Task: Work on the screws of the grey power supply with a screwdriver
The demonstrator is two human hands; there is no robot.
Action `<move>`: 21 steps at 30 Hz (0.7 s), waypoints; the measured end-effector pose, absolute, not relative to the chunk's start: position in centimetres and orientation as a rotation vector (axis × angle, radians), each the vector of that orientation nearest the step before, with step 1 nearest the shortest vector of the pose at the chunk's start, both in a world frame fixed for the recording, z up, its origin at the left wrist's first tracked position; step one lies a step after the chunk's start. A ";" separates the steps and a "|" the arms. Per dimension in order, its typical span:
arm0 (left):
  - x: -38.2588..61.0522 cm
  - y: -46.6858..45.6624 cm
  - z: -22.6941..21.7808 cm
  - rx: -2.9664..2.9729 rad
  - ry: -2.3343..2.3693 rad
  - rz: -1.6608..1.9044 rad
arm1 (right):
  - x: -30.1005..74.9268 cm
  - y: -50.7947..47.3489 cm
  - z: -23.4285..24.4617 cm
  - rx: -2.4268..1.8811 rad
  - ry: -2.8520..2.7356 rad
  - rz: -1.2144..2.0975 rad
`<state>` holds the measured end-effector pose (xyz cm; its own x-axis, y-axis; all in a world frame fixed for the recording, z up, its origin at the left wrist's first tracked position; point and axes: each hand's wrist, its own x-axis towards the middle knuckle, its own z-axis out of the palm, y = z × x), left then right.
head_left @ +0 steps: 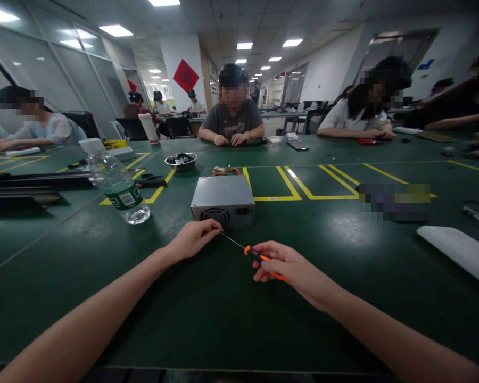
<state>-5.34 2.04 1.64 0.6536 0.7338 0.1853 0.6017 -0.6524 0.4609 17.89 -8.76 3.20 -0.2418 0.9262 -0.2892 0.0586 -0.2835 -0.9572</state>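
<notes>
A grey metal power supply box (222, 199) sits on the green table (207, 308) just ahead of my hands, its fan grille facing me. My right hand (288, 267) is closed around the orange and black handle of a thin screwdriver (259, 258), whose shaft points left. My left hand (195, 238) is closed in a pinch at the tip of that shaft, just in front of the box's near face. Whether a screw is between the fingers is hidden.
A clear water bottle (115, 183) leans left of the box. A metal bowl (180, 160) of small dark parts stands behind it. Black rails (27, 186) lie at far left, a white flat object (459, 252) at right. Other people sit across the table.
</notes>
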 end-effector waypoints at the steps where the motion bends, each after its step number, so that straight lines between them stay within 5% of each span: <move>1: -5.2 1.9 1.7 2.522 1.045 0.523 | 17.7 -8.9 3.2 -1.318 -1.227 1.636; 13: -5.0 0.3 1.7 2.690 1.101 1.147 | 16.8 -10.2 3.6 -1.271 -1.021 1.536; 21: -3.6 -0.1 1.1 3.104 0.996 0.685 | 16.5 -10.0 3.5 -1.274 -0.866 1.486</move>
<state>-3.63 -0.08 1.12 0.7390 0.5134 0.4362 0.5910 -0.8049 -0.0540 16.48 -10.01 3.52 0.0062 0.9554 -0.2953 -0.2141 -0.2872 -0.9336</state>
